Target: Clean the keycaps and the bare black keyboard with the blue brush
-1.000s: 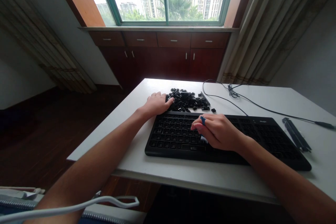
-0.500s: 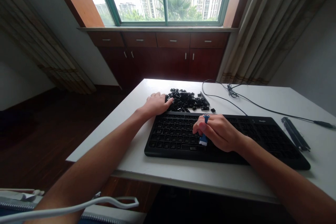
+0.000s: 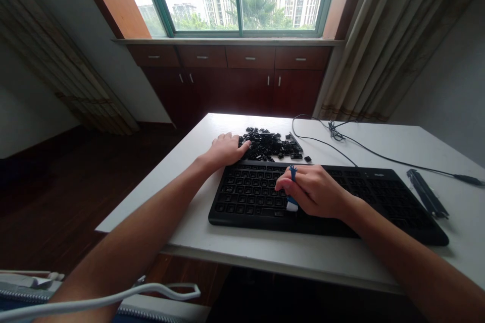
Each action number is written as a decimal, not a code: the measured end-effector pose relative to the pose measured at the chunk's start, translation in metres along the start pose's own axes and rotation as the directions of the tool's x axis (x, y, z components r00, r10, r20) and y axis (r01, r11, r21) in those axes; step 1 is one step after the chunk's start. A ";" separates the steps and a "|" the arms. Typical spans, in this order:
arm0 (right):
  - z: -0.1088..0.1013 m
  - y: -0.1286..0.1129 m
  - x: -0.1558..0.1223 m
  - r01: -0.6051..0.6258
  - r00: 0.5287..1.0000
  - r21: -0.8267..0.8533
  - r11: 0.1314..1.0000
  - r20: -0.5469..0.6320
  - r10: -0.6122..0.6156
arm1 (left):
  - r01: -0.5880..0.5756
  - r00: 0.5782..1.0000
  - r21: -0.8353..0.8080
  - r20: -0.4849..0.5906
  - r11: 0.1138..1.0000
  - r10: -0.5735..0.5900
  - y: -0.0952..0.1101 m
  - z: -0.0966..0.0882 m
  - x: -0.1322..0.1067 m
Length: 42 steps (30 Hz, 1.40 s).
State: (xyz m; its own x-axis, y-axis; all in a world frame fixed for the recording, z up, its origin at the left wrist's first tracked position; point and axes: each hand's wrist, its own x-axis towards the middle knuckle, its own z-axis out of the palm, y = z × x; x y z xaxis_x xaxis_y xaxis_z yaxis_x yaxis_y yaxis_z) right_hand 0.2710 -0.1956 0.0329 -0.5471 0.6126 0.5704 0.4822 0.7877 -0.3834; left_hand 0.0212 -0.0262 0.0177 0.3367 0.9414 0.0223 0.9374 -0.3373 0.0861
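Note:
A black keyboard [image 3: 242,221] with its keycaps off lies across the white table. My right hand [image 3: 316,189] is closed around a small blue brush [image 3: 291,202], whose white bristles point down at the bottom rows of the keyboard. The brush's blue top end pokes out above my fingers. My left hand [image 3: 226,150] rests with fingers stretched out at the keyboard's upper left corner, beside a heap of loose black keycaps [image 3: 267,145]. The thumb touches or lies very near the edge of the heap.
A black cable [image 3: 373,151] with a tied bundle runs from the keyboard's back edge to the right. A dark strip-like piece [image 3: 427,194] lies right of the keyboard. The white table [image 3: 182,171] ends at the left and front. A white cord [image 3: 113,297] crosses the lower left.
My right hand has shifted slightly left with the brush over the keyboard, and the brush's top has tipped left. My left hand has stayed in place.

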 end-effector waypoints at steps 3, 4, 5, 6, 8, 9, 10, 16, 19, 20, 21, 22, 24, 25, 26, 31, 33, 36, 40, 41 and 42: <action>0.000 0.000 0.000 -0.003 1.000 -0.030 1.000 -0.016 0.002 | 0.006 1.000 0.000 0.001 1.000 -0.006 0.000 -0.001 0.000; 0.000 0.000 0.000 -0.004 1.000 -0.035 0.999 -0.018 0.003 | 0.008 1.000 -0.002 0.002 1.000 -0.008 0.000 -0.001 0.000; 0.000 0.000 0.000 -0.004 1.000 -0.031 1.000 -0.016 0.004 | 0.009 1.000 -0.005 0.005 1.000 -0.009 0.000 -0.001 0.000; 0.000 0.000 0.000 -0.004 1.000 -0.016 1.000 -0.014 0.003 | 0.010 1.000 -0.006 0.009 1.000 -0.010 0.000 -0.001 0.000; -0.001 0.000 0.000 -0.002 1.000 0.033 0.999 -0.003 0.002 | 0.010 1.000 -0.008 0.010 1.000 -0.010 0.000 0.000 0.000; -0.002 0.000 0.001 0.000 1.000 0.062 0.998 0.003 0.000 | 0.009 1.000 -0.008 0.009 1.000 -0.009 -0.001 0.000 0.001; -0.003 0.000 0.001 -0.001 1.000 0.088 0.996 0.011 0.000 | 0.008 1.000 -0.008 0.008 1.000 -0.008 -0.001 0.000 0.001; -0.007 -0.003 0.001 -0.012 0.999 0.163 0.986 0.048 0.004 | 0.006 1.000 -0.011 0.004 1.000 -0.006 -0.001 0.000 0.001; -0.005 -0.002 0.001 -0.014 0.999 0.117 0.993 0.040 0.010 | 0.005 1.000 -0.011 0.005 1.000 -0.005 -0.001 0.001 0.001; -0.004 -0.001 0.001 -0.016 0.999 0.089 0.996 0.036 0.013 | 0.005 1.000 -0.012 0.006 1.000 -0.005 -0.001 0.001 0.001; -0.002 -0.001 0.001 -0.018 0.999 0.061 0.998 0.033 0.016 | 0.004 1.000 -0.012 0.005 1.000 -0.004 -0.001 0.001 0.001; -0.002 -0.001 0.001 -0.017 0.999 0.039 0.999 0.029 0.016 | 0.003 1.000 -0.012 0.004 1.000 -0.003 -0.001 0.001 0.001; -0.001 0.000 0.001 -0.016 1.000 0.010 1.000 0.019 0.015 | 0.003 1.000 -0.009 0.000 1.000 -0.003 -0.001 0.001 0.001; 0.000 0.000 0.001 -0.018 1.000 0.001 1.000 0.014 0.018 | 0.002 1.000 -0.007 -0.002 1.000 -0.002 -0.001 0.001 0.001; 0.000 0.000 0.001 -0.019 1.000 -0.007 1.000 0.008 0.019 | 0.001 1.000 -0.004 -0.002 1.000 -0.001 -0.001 0.001 0.001; -0.001 -0.001 0.000 -0.006 1.000 -0.006 1.000 -0.016 0.006 | 0.002 1.000 0.006 0.004 1.000 -0.002 -0.002 0.002 0.002; -0.002 -0.001 0.000 0.003 1.000 0.036 0.999 -0.017 -0.003 | 0.000 1.000 -0.005 0.000 1.000 0.000 -0.003 0.003 0.003; -0.005 -0.002 0.000 -0.011 1.000 0.093 0.996 0.001 0.011 | -0.008 1.000 -0.020 -0.003 1.000 0.007 -0.003 0.003 0.003; -0.007 -0.002 0.000 -0.030 0.999 0.154 0.988 0.022 0.026 | -0.005 1.000 -0.008 0.000 1.000 0.005 -0.003 0.002 0.003; -0.006 -0.001 0.000 -0.028 1.000 0.149 0.988 0.017 0.026 | -0.002 1.000 -0.003 0.001 1.000 0.002 -0.003 0.002 0.003; -0.005 -0.001 0.000 -0.025 1.000 0.130 0.991 0.012 0.024 | 0.002 1.000 0.001 0.001 1.000 -0.002 -0.002 0.002 0.003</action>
State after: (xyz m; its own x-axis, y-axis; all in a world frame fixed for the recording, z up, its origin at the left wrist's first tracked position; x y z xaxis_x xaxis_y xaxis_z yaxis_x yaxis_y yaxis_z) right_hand 0.2741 -0.1964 0.0375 -0.5439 0.6319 0.5521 0.4027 0.7738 -0.4889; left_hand 0.0200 -0.0228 0.0156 0.3352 0.9419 0.0209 0.9381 -0.3357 0.0848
